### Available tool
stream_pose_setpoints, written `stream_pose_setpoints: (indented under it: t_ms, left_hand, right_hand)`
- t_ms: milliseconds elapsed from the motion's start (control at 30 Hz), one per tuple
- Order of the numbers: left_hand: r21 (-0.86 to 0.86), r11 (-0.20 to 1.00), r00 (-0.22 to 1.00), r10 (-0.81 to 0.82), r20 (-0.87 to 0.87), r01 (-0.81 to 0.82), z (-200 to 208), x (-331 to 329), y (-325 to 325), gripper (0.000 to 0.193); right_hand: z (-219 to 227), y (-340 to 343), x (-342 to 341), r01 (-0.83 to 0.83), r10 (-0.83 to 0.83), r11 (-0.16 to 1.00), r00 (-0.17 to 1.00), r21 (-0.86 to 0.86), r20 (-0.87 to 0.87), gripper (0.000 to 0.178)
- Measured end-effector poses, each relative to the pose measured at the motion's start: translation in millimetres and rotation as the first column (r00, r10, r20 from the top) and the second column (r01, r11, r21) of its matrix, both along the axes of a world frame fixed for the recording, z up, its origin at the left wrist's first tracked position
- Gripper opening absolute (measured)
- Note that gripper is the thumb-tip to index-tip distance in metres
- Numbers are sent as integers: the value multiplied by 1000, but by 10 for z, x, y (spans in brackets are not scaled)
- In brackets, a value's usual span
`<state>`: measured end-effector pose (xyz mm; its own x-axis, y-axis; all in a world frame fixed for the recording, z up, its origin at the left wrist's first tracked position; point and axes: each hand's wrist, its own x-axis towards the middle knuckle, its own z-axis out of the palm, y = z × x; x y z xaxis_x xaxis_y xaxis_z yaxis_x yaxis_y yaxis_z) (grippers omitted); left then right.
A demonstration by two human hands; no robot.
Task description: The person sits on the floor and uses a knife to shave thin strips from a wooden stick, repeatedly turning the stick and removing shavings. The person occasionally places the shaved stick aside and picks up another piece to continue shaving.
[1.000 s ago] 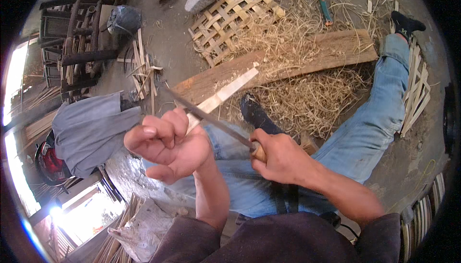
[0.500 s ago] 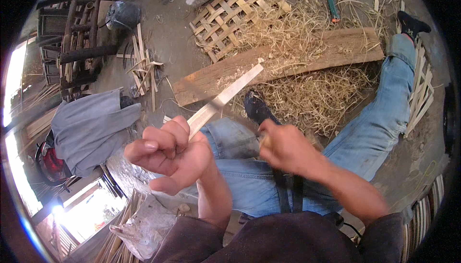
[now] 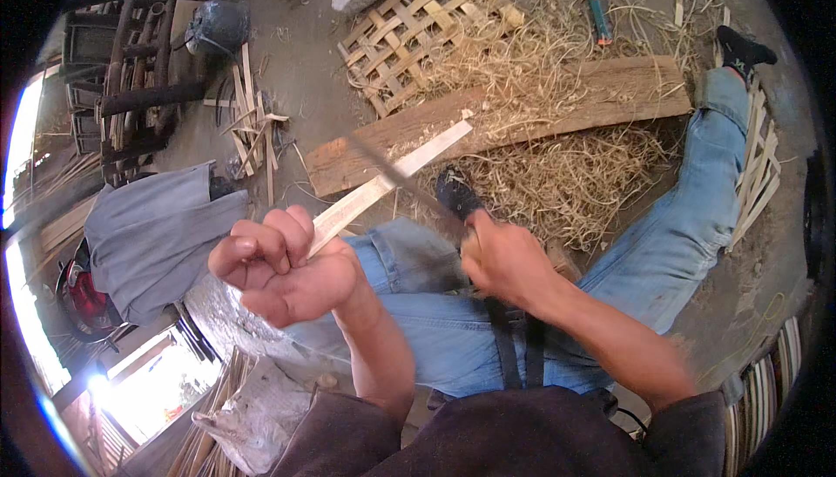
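A pale, flat bamboo strip [image 3: 353, 202] slants up and away from my left hand [image 3: 292, 272], which is closed around its near end with the palm turned up. My right hand [image 3: 509, 259] is closed in a fist around the handle of a knife. The long dark knife blade [image 3: 424, 196] is smeared by motion and crosses the strip near its middle. Most of the handle is hidden by my fingers. The strip's far end lies over a wooden plank [image 3: 348, 156], and I cannot tell whether it touches.
Curly shavings [image 3: 575, 181] heap around the plank, with a woven bamboo panel [image 3: 409, 41] behind. A hammer [image 3: 594, 6] lies at the far right. Bamboo slats [image 3: 248, 120], a grey cloth [image 3: 161, 233] and a pale sack [image 3: 257, 420] are on the left. My legs [image 3: 688, 189] stretch across the floor.
My left hand and the bamboo strip have shifted a little left and toward me. My right hand has moved slightly left, and the blurred knife blade shows more clearly across the strip.
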<state>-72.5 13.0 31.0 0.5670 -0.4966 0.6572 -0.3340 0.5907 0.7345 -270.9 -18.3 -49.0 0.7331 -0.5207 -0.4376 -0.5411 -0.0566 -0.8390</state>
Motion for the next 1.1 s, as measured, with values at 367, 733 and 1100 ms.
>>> stream_pose_setpoints:
  t_ms: [367,733,1100]
  left_hand:
    - [72,991,985,-100,-142,111,75,-109,89,34]
    - [464,811,919,214,331,-356,-219,-158,650,20]
    - [414,879,945,307,-114,-235,-315,5,589,26]
  right_hand:
    - [-142,-142,1034,417,-886,-7,419,909,-199,24]
    - [-116,-167,926,541,-777,304,617,784,-125,26]
    - [1605,34,68,-158,114,953,977,-257,-181,26]
